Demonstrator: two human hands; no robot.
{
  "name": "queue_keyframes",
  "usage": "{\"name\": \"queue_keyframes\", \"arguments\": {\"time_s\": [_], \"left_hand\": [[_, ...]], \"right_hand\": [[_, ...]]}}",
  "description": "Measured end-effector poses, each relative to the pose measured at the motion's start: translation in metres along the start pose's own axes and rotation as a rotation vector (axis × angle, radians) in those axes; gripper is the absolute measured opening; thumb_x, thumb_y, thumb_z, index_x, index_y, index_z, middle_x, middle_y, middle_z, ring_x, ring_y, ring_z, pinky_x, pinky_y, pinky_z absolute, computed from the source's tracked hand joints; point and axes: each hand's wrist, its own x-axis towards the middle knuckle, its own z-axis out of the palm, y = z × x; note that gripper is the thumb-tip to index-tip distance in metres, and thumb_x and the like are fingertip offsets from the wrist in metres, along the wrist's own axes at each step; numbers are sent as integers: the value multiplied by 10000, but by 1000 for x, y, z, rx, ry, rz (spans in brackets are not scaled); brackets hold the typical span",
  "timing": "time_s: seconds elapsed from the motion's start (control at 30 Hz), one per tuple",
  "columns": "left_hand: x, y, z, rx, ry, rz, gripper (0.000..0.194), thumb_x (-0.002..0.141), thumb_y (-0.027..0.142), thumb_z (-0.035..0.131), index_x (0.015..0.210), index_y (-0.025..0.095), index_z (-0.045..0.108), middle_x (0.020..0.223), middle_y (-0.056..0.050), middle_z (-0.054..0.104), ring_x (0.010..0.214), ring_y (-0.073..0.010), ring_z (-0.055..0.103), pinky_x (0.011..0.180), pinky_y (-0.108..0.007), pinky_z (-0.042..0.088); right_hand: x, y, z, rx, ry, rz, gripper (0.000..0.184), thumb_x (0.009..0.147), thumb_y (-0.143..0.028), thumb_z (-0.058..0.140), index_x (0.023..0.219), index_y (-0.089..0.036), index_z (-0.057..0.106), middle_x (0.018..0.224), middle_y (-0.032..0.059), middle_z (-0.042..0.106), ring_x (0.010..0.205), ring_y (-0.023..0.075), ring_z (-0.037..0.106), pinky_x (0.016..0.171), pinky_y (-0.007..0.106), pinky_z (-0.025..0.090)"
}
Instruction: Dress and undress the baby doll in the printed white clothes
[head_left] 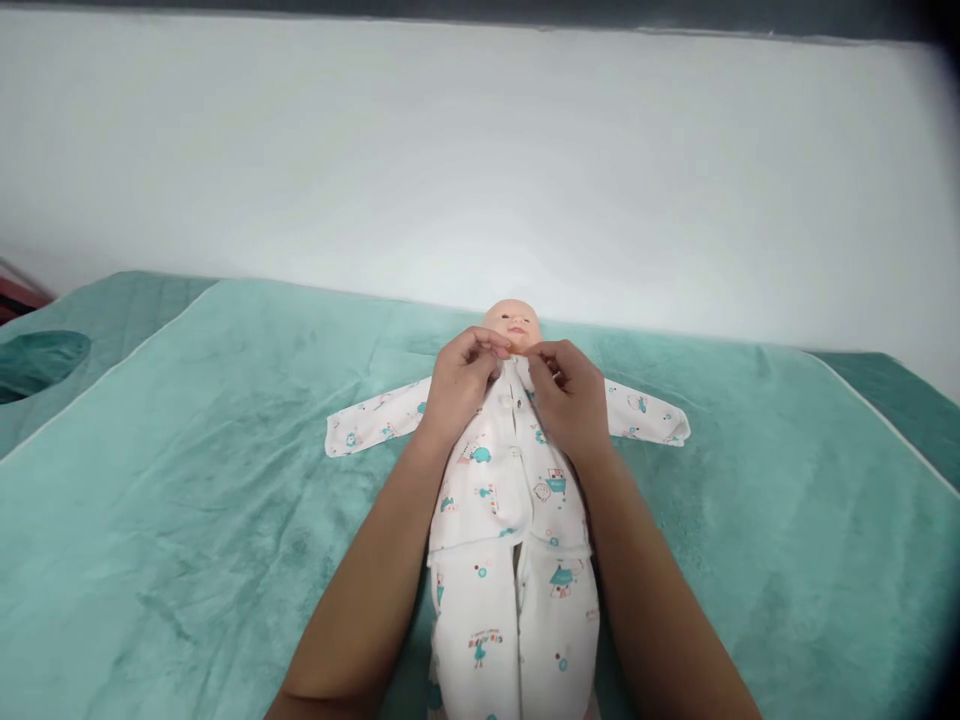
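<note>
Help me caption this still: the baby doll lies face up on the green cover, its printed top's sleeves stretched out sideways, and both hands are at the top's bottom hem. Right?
No: the head view shows the left hand and right hand at the neckline of the printed top, below the chin of the baby doll, not at the bottom hem. The rest is right.

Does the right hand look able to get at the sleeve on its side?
Probably yes: the right hand is up by the collar, close beside that sleeve, and nothing visible covers its outer end.
</note>
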Motion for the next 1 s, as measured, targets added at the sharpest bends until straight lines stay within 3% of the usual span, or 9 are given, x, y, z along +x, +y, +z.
{"name": "queue_keyframes", "arguments": {"time_s": [0.13,0.2,0.3,0.47,0.63,0.8,1.0], "left_hand": [[-8,21,-14,244,-206,-1,203,814,171,544,945,240,683,879,-11,666,675,-136,549,599,-270,413],[-12,31,-20,383,-328,30,140,838,218,559,892,244,686,841,-11,663,697,-155,559,604,-278,414],[-18,41,-26,537,-454,82,128,855,233,549,802,247,665,781,-7,643,684,-167,549,581,-286,392],[-23,46,-27,639,-514,137,121,826,228,606,708,242,631,693,-5,606,662,-175,534,553,-291,354],[-25,52,-27,530,-506,52,127,838,243,615,714,234,640,691,1,624,618,-155,538,536,-279,361],[-25,57,-28,359,-480,-39,91,841,263,619,775,229,671,746,-10,650,660,-158,575,576,-279,425],[-24,53,-25,328,-534,-88,109,840,277,617,768,224,680,669,5,589,607,-133,505,529,-260,382]], "right_hand": [[-9,-23,-19,-212,-380,46,286,852,-368,605,644,-229,467,628,-22,541,571,146,454,542,296,303],[-15,-31,-25,-301,-457,74,237,831,-332,611,684,-235,451,667,-17,540,582,152,450,527,292,275],[-23,-39,-30,-379,-449,86,137,820,-258,575,774,-243,447,760,1,548,615,165,466,520,289,266],[-25,-41,-32,-451,-476,136,141,821,-176,509,764,-244,400,738,13,533,589,174,463,517,301,242],[-25,-40,-30,-505,-414,156,173,851,-198,511,737,-241,388,718,23,533,574,174,446,527,307,225],[-26,-41,-33,-534,-350,111,181,857,-216,537,687,-228,476,749,37,554,553,153,428,547,313,213],[-15,-33,-44,-295,-397,179,194,872,-259,512,681,-229,529,655,-4,584,574,154,471,539,303,282]]}}
